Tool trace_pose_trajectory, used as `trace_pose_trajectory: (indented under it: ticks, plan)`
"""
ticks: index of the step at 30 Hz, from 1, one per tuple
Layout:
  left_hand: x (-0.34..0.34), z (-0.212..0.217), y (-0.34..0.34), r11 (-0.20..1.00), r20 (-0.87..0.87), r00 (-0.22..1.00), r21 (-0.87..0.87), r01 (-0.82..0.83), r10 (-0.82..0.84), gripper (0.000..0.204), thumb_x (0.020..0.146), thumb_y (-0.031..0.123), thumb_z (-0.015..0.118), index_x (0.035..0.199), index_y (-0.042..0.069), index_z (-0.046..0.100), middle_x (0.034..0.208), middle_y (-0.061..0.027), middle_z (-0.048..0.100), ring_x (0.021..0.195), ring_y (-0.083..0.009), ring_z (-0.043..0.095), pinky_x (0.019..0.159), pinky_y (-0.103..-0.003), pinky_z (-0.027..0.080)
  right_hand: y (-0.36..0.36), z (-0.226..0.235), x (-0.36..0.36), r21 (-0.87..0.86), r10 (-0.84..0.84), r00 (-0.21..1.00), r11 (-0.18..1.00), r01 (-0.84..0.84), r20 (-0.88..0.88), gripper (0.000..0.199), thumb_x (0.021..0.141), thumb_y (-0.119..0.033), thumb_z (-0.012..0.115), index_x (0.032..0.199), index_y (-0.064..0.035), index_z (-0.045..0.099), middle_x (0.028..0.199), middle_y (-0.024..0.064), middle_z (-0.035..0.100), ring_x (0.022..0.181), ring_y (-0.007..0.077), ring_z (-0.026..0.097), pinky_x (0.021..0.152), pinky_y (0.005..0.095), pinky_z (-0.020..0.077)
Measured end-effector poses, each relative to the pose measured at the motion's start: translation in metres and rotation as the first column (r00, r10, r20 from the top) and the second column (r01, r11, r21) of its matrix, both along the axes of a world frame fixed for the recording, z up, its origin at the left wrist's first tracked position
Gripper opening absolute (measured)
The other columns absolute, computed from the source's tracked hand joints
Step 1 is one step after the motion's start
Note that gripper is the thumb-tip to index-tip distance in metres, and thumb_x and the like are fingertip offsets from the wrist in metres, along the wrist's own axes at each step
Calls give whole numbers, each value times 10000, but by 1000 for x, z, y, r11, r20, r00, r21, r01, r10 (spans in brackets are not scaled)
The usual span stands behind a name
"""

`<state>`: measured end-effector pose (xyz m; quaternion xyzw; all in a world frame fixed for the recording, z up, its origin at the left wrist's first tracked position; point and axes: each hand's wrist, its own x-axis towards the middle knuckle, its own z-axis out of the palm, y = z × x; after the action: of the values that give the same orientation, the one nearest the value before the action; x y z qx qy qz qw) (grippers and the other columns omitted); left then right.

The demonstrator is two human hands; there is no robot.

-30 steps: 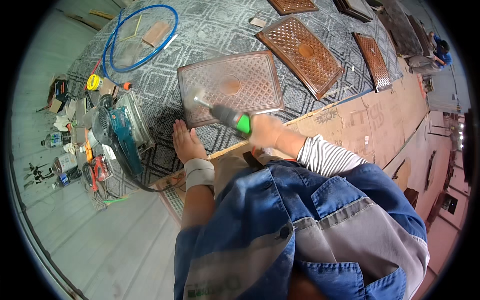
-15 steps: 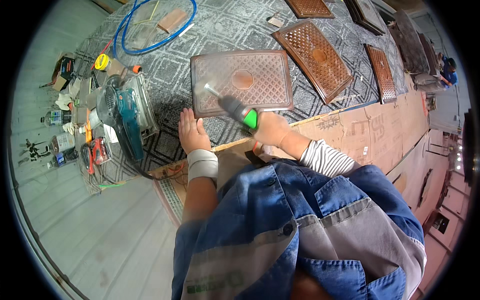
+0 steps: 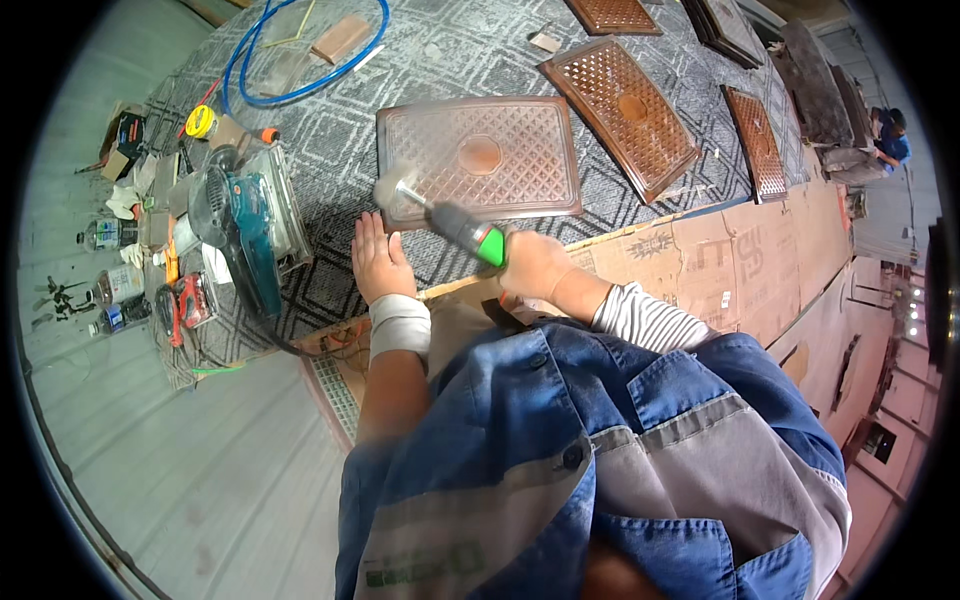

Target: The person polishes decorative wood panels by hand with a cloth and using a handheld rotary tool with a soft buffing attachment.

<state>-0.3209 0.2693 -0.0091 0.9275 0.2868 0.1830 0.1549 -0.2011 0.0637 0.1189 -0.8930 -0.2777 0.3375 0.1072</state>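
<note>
My right hand [image 3: 537, 265] is wrapped round the grip of a green and black power drill [image 3: 466, 226]. A thin metal shaft runs from its chuck to a pale, blurred head at the lower left corner of a brown wooden panel [image 3: 520, 187]. That panel carries a raised lattice pattern and a plain medallion in the middle; its left part looks dusty. My left hand [image 3: 379, 260] lies flat with fingers stretched out, near the panel's lower left corner, and holds nothing. White wrapping covers the left wrist.
A teal belt sander [image 3: 243, 220] stands left of my left hand, with a yellow-lidded container [image 3: 200, 122] behind it. Bottles and a red tool [image 3: 192, 300] lie farther left. A blue hose [image 3: 232, 75] coils at the back. More lattice panels [image 3: 630, 115] lie at right; cardboard [image 3: 700, 265] covers the near edge.
The drill has moved left and toward me, its head going from the panel's left middle to its lower left corner. My left hand has stayed nearly in place.
</note>
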Motion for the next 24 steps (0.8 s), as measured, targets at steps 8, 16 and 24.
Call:
trace_pose_trajectory:
  ticks: [8, 16, 24]
  plan:
    - [-1, 3, -1, 999, -62, 998, 47, -16, 19, 434, 1044, 296, 499, 1390, 48, 589, 1505, -86, 519, 1423, -244, 447, 1191, -407, 343, -9, -3, -17, 57, -20, 999, 998, 22, -26, 412, 772, -199, 684, 1095, 41, 598, 905, 278, 705, 893, 433, 704, 821, 475, 570]
    - [-1, 1, -1, 1000, -21, 999, 12, -26, 26, 433, 1044, 295, 504, 1390, 48, 588, 1520, -85, 504, 1429, -242, 439, 1198, -414, 326, -12, -8, -15, 15, 6, 999, 1000, -7, 34, 383, 777, -177, 658, 1073, 54, 585, 884, 277, 706, 870, 432, 709, 802, 483, 575]
    - [-3, 2, 1, 1000, 14, 1000, 19, -4, 3, 432, 1042, 288, 506, 1388, 43, 587, 1512, -107, 509, 1414, -266, 457, 1185, -427, 339, -11, -17, -19, 48, 2, 999, 999, -4, 36, 362, 785, -152, 642, 1082, 38, 562, 911, 279, 705, 882, 440, 706, 815, 497, 568]
